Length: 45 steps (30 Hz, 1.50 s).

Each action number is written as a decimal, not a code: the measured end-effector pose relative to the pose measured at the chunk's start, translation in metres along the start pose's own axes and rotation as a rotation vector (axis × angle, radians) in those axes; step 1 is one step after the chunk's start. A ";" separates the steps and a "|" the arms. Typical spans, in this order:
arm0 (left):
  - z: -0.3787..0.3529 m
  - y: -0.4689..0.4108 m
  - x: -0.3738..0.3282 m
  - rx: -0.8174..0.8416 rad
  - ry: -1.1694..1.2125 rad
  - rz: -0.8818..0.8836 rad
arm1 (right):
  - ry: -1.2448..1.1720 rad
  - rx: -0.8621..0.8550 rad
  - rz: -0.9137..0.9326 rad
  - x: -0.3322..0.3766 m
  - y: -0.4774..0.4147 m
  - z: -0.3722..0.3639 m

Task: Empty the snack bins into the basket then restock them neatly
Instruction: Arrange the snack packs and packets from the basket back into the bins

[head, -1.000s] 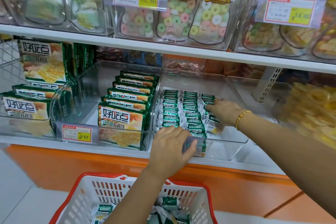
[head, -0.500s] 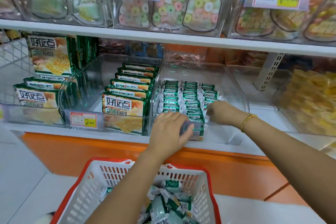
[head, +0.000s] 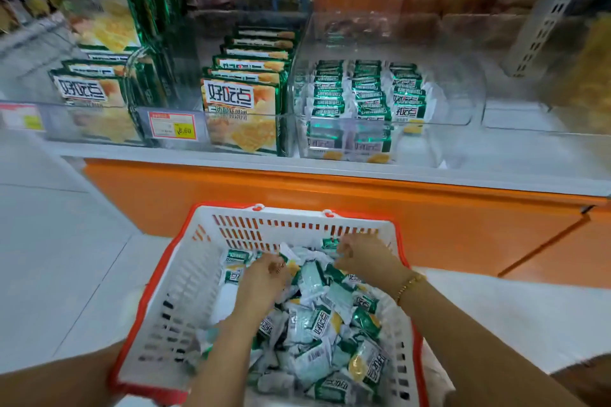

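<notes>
In the red-rimmed basket (head: 185, 291) of loose snack packets (head: 317, 324), the left hand (head: 264, 277) reaches down with fingers curled. Whether it grips a packet is unclear, as with the right hand (head: 367, 258). Above them, a clear bin (head: 463, 102) on the shelf (head: 496, 175) holds neat packet rows.

A person's two bare forearms reach forward and down, side by side. The left hand (head: 264, 277) and the right hand (head: 367, 258), knuckles up, have their fingers curled downward; motion blur hides whether either grips anything.
</notes>
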<state>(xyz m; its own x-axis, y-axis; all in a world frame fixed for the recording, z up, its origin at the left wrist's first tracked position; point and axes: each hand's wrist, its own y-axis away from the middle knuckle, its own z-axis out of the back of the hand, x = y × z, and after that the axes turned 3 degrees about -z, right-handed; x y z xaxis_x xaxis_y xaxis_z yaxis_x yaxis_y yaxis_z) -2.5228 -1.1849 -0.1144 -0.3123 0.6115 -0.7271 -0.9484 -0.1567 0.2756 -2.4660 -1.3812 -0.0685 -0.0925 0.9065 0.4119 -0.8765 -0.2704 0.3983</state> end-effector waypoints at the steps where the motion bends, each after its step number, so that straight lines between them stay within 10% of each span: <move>1: -0.008 0.006 0.014 0.032 -0.010 0.060 | 0.051 0.055 -0.032 -0.010 -0.004 -0.020; 17: -0.040 -0.038 0.048 -0.047 0.331 0.674 | -0.255 -0.143 -0.299 -0.032 -0.007 -0.102; 23: -0.052 -0.039 0.048 -0.107 0.563 0.779 | -0.273 0.209 -0.157 -0.032 -0.004 -0.085; 28: -0.040 -0.032 0.059 -0.102 0.725 0.862 | -0.324 0.133 -0.164 -0.035 -0.012 -0.089; 38: 0.004 0.002 0.036 0.002 0.657 0.608 | -0.189 0.277 -0.290 -0.021 -0.011 -0.096; 45: 0.031 0.016 0.003 -0.027 0.382 0.375 | -0.026 0.320 0.068 0.013 0.009 -0.013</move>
<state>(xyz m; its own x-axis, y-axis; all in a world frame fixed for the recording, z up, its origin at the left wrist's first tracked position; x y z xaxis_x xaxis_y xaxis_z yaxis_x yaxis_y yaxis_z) -2.5377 -1.1616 -0.0929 -0.6225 0.1848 -0.7605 -0.7677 -0.3332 0.5474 -2.4815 -1.3680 -0.0701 -0.1301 0.8755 0.4654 -0.6756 -0.4218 0.6047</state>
